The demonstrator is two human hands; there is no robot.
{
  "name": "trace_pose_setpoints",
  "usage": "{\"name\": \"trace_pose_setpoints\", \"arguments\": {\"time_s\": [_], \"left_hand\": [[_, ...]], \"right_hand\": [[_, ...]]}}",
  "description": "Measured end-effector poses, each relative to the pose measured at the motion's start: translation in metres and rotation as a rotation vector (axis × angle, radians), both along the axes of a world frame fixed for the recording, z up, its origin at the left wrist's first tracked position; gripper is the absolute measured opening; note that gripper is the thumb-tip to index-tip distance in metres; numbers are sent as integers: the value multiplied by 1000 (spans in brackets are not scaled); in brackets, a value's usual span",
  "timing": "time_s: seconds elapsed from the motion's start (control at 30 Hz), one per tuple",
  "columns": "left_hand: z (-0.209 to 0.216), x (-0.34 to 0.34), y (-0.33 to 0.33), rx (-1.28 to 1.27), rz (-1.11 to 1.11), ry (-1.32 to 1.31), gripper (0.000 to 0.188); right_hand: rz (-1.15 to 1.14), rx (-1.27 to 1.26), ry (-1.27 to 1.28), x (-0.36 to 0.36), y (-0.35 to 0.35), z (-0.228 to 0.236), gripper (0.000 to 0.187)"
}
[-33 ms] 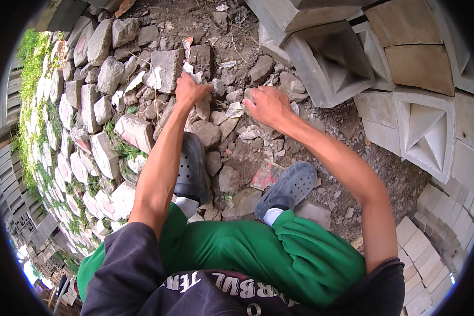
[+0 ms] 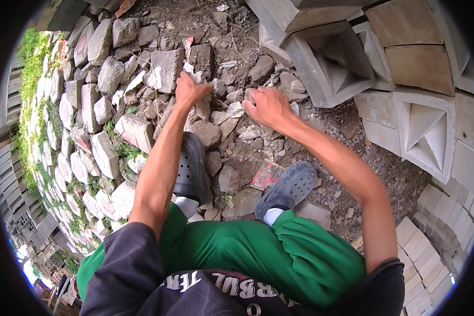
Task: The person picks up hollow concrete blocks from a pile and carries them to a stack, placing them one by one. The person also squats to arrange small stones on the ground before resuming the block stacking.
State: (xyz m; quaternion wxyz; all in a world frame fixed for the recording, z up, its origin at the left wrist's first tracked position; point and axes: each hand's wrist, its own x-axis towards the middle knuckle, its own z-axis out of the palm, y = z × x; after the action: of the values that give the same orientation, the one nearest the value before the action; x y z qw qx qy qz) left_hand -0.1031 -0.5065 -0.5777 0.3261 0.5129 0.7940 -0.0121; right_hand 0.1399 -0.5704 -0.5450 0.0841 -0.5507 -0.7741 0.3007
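My left hand [image 2: 193, 90] is low over the rubble, its thumb stretched out to the right. Its forefinger reaches the lower edge of a flat grey concrete slab [image 2: 167, 71], beside a crumpled white scrap [image 2: 190, 71]; the other fingers are mostly hidden. To the right, my right hand [image 2: 269, 107] has its fingers bent down among small stones and bits of litter. Whatever lies under those fingertips is hidden. Between the hands lie a small stone [image 2: 235, 96] and a pale crumpled wrapper [image 2: 235, 110].
Stacked rough stones [image 2: 110, 75] rise on the left, with grass beyond. Hollow concrete blocks [image 2: 329, 63] stand at the upper right. My grey clogs [image 2: 190, 166] rest on loose rubble, with a red printed packet [image 2: 267, 174] between them. Pale blocks [image 2: 418, 253] lie at the lower right.
My right hand has shifted very slightly, its fingers a touch different among the stones. My left hand and the rubble look the same.
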Motion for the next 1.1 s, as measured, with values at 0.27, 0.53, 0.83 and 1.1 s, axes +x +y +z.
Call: {"name": "trace_pose_setpoints", "arguments": {"time_s": [0.27,0.53,0.83,1.1], "left_hand": [[-9,-5,-1,83,58,-98,86],[16,27,10,215,-102,136,68],[-15,136,13,266,-547,-55,64],[-13,133,24,149,-625,-98,62]], "right_hand": [[6,5,151,17,-8,-7,26],[-45,200,232,22,-18,-11,17],[-86,326,301,20,-40,2,8],[-182,310,313,41,-67,-1,9]]}}
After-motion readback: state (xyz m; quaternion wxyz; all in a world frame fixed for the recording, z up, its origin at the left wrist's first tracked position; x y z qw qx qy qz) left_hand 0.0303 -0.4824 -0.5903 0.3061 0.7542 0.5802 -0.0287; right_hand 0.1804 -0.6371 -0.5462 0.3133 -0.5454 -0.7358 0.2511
